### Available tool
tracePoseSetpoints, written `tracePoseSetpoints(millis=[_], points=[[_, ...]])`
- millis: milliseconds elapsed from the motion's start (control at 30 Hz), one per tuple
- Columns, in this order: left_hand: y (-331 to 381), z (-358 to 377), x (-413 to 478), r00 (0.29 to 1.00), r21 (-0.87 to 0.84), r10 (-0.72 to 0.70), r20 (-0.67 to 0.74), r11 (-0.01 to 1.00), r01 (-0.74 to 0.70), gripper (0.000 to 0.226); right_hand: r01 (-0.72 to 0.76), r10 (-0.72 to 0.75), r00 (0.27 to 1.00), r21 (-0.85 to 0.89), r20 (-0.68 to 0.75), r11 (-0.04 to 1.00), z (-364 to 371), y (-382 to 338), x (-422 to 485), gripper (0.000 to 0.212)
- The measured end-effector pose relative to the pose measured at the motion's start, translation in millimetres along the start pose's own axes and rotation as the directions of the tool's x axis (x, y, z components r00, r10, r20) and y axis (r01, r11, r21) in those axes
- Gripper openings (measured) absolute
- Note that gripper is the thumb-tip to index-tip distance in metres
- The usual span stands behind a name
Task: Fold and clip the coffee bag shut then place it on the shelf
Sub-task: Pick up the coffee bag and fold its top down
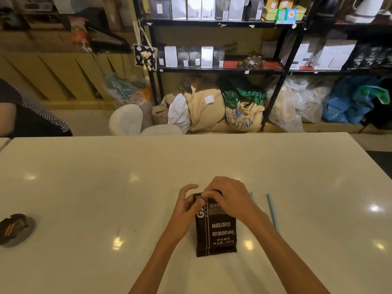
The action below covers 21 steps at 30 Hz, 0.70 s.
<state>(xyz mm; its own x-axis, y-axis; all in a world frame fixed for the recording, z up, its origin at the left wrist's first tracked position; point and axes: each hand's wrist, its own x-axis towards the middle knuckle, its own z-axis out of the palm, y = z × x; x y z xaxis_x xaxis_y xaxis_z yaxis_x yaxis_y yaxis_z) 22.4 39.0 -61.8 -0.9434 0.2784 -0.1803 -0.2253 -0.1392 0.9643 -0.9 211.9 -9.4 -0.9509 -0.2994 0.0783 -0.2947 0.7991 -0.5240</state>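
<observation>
A dark brown coffee bag (pixel 216 234) with white print lies flat on the white table (pixel 106 187), its top end pointing away from me. My left hand (pixel 185 205) grips the bag's upper left corner. My right hand (pixel 230 198) covers the top edge, fingers pressed down on the folded end. A light blue clip bar (pixel 273 213) lies on the table just right of my right wrist; a second blue piece (pixel 251 195) peeks out beside that hand. The bag's top fold is hidden under my fingers.
A black metal shelf (pixel 220 70) with rows of coffee bags and small jars stands beyond the table. Sacks and plastic bags lie on the floor under it. A dark round object (pixel 14 228) sits at the table's left edge. Another person's arm (pixel 25 111) shows at far left.
</observation>
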Motion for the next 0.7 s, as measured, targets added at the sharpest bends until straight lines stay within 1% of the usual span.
tracePoseSetpoints(millis=[67, 100, 167, 200, 267, 333, 400, 433, 500, 567, 700], points=[[-8.5, -5.6, -2.5, 0.997, 0.077, -0.027, 0.079, 0.997, 0.021, 0.037, -0.005, 0.006, 0.999, 0.024, -0.04, 1.0, 4.4, 3.2, 1.9, 0.033], [-12.7, -4.8, -4.5, 0.997, 0.097, -0.03, 0.066, 0.995, 0.024, 0.037, -0.001, 0.002, 0.998, 0.028, -0.063, 1.0, 6.9, 5.5, 3.2, 0.039], [-19.8, -1.4, -5.2, 1.0, 0.109, 0.0, -0.025, 0.994, 0.002, 0.031, 0.01, -0.008, 0.996, 0.027, -0.093, 1.0, 13.4, 9.6, 5.2, 0.044], [-21.6, 1.0, -5.6, 0.998, 0.105, 0.019, -0.063, 0.994, -0.013, 0.028, 0.003, 0.0, 0.996, 0.027, -0.09, 1.0, 15.4, 11.0, 5.5, 0.043], [-24.3, 4.0, -2.7, 0.994, 0.061, 0.019, -0.112, 0.998, -0.012, 0.024, -0.056, 0.059, 0.997, 0.055, -0.056, 0.997, 15.3, 14.6, 5.0, 0.037], [-26.2, 6.0, -0.6, 0.992, 0.03, 0.016, -0.125, 0.999, -0.012, 0.022, -0.134, 0.139, 0.99, 0.145, -0.025, 0.98, 12.9, 22.4, 1.3, 0.028], [-26.3, 10.7, 0.4, 0.992, 0.037, 0.024, -0.128, 0.999, -0.02, 0.03, -0.184, 0.202, 0.978, 0.243, -0.051, 0.953, 13.0, 26.9, -2.4, 0.019], [-26.8, 14.0, 0.9, 0.992, 0.042, 0.026, -0.126, 0.999, -0.021, 0.034, -0.191, 0.219, 0.972, 0.259, -0.083, 0.947, 15.1, 27.1, -4.1, 0.017], [-27.9, 22.1, 2.7, 0.99, 0.05, 0.027, -0.141, 0.999, -0.02, 0.03, -0.199, 0.238, 0.959, 0.233, -0.155, 0.952, 20.9, 24.4, -5.7, 0.017], [-29.1, 28.1, 6.1, 0.984, 0.049, 0.025, -0.177, 0.999, -0.016, 0.023, -0.227, 0.266, 0.947, 0.211, -0.179, 0.951, 22.9, 22.5, -6.6, 0.017], [-27.3, 32.2, 9.5, 0.978, 0.064, 0.047, -0.205, 0.997, -0.034, 0.021, -0.245, 0.285, 0.951, 0.272, -0.117, 0.93, 17.2, 27.4, -10.0, 0.016]])
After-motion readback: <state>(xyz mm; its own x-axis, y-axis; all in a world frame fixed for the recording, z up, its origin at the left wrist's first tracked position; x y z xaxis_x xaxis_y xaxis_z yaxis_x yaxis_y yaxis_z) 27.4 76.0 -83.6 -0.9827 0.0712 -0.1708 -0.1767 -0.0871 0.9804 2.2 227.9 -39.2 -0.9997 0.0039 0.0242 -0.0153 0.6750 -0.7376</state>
